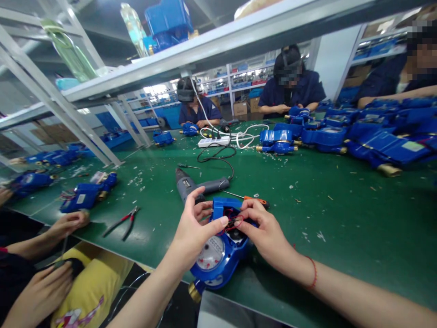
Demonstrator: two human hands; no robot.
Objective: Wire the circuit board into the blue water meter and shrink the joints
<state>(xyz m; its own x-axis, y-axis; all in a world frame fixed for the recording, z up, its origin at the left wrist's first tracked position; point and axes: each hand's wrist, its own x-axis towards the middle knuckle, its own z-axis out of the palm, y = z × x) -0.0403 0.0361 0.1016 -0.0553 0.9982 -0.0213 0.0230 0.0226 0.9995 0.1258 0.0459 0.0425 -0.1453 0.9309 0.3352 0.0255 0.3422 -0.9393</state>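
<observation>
Loosely looped red wires (231,213) between hands (194,224) (265,228), glossy blue casing (235,253) beneath.

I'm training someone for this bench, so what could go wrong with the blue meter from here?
The thin red wires pinched by the right hand might be pulled loose, as they crowd the open compartment of the meter.

The heat gun lies just beyond the left hand; if hot, which the picture cannot show, a brush might burn.

The brass fitting seems to reach the near edge of the table, so a knock could shift the meter.
</observation>
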